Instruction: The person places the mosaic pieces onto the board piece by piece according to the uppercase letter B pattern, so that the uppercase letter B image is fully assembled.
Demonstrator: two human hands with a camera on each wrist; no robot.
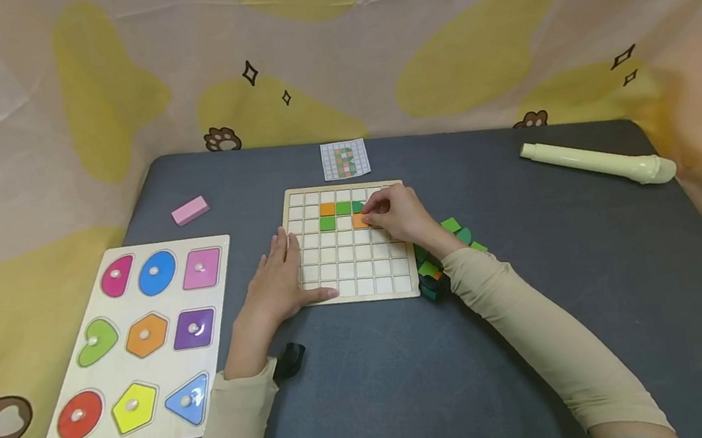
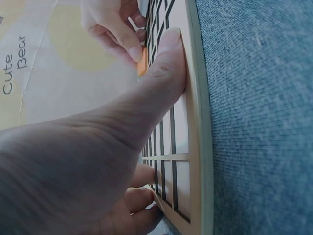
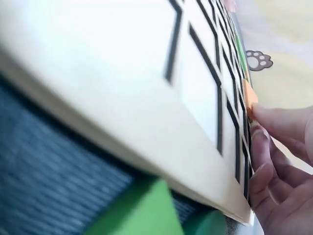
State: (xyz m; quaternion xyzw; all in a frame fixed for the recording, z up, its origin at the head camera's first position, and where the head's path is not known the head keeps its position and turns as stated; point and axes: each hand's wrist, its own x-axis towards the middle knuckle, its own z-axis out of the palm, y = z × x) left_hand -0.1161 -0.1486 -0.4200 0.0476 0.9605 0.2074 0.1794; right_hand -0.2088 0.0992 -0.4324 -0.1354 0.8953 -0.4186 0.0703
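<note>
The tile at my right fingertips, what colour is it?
Orange; the tile shows best in the head view.

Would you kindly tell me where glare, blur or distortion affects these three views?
Head: small glints on the blue triangle; left wrist: the grid board appears steeply foreshortened; right wrist: the board's nearest cells look washed out, and the green piece near the lens is blurred.

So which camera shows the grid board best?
The head view, because nearly the whole grid board shows from above, coloured tiles too; the left hand and right hand cover bits. The left wrist view shows it steeply slanted, partly behind the left hand. The right wrist view shows just part of it, very close.
</note>
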